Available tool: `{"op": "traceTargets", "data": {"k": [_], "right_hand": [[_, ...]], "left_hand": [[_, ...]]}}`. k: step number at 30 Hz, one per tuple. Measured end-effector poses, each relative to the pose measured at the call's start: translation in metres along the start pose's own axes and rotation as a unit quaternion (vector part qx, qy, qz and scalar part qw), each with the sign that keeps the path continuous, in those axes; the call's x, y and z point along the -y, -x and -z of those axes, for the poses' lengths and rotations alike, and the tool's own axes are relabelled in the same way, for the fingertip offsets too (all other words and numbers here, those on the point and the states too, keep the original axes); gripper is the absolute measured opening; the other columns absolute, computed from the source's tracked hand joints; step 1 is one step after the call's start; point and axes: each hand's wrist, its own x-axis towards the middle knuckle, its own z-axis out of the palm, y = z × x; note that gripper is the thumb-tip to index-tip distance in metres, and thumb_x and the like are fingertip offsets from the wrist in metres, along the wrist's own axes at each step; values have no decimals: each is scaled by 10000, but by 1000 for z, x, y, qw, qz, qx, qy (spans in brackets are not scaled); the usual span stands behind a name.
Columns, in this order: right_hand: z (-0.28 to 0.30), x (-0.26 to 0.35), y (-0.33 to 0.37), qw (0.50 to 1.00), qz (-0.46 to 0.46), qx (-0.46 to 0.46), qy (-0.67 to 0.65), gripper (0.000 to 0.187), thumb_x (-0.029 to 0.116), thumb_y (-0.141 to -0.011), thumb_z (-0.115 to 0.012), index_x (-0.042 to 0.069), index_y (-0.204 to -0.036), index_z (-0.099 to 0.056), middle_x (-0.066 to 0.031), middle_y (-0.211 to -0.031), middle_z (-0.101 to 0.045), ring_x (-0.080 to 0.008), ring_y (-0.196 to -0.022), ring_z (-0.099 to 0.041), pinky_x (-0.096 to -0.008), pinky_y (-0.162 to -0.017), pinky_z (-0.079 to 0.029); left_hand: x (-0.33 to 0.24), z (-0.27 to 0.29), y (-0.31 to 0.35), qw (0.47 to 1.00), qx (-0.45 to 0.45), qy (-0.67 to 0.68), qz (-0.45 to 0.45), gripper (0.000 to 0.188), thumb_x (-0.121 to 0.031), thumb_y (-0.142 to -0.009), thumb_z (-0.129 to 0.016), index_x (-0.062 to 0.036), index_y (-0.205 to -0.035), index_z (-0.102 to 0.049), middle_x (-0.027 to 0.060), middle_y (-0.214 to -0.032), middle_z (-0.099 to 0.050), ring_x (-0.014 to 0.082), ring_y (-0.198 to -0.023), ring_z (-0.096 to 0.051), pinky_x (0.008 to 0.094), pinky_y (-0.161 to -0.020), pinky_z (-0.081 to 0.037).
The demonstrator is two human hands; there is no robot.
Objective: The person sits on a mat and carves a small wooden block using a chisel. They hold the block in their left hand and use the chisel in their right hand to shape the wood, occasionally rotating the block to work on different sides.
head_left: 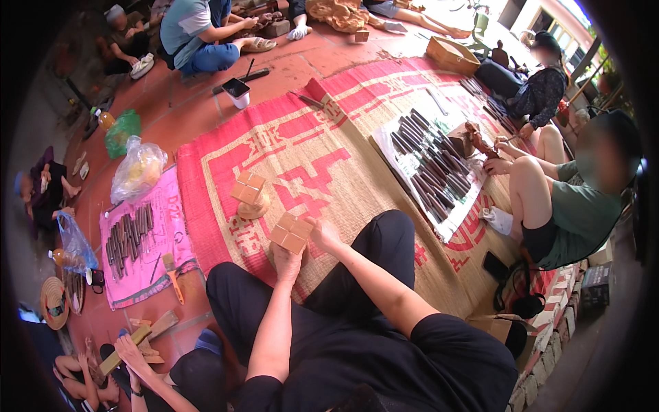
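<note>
My left hand [287, 261] grips a square, light-brown wooden block [291, 233] from below, above my crossed legs. Pale lines cross on its top face. At the block's right edge my right hand [324, 235] has its fingers closed against it; the fingertips are partly hidden. Just beyond, on the red and straw-coloured mat [302, 147], a similar square wooden piece [247, 186] rests on a rounded wooden piece [255, 206].
Several dark-handled carving tools [429, 161] lie on a white cloth to the right, beside a seated person. Left, a pink cloth [171, 233] bears more tools and a brush [173, 277]. A white cup [237, 94] stands beyond the mat. Other people sit around.
</note>
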Motion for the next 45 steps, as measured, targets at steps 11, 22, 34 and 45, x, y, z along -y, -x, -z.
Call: {"op": "traceTargets", "data": {"k": [11, 22, 34, 45], "right_hand": [[-6, -17, -3, 995, 46, 70, 56, 295, 216, -804, -461, 190, -1067, -591, -146, -840, -636, -317, -777, -621, -428, -651, -490], [-14, -29, -5, 996, 20, 56, 62, 278, 206, -777, -491, 213, -1034, -595, -147, -795, -633, -312, -783, -619, -432, -658, -477], [-14, -34, -16, 989, 42, 97, 99, 330, 203, -774, -473, 204, -1085, -581, -150, -826, -634, -319, -815, -613, -421, -667, -483], [-22, -20, -24, 991, 118, 48, -44, 317, 250, -797, -482, 226, -1098, -576, -143, -828, -632, -335, -793, -603, -424, -650, -477]], "left_hand": [[-4, 1, 4, 1000, -3, -5, 18, 471, -244, -735, -708, -37, -1116, -524, 97, -1084, -556, 198, -970, -544, 320, -834, -421], [-23, 0, 7, 1000, -8, -20, 7, 526, -257, -723, -725, -31, -1132, -483, 97, -1093, -534, 200, -994, -527, 313, -853, -411], [-1, 0, 2, 999, -18, -21, -18, 463, -247, -736, -714, -27, -1094, -519, 111, -1064, -552, 224, -960, -541, 328, -813, -427], [-4, -3, 5, 999, -17, 26, 16, 473, -214, -750, -704, -24, -1127, -492, 105, -1105, -526, 189, -993, -529, 301, -822, -434]]}}
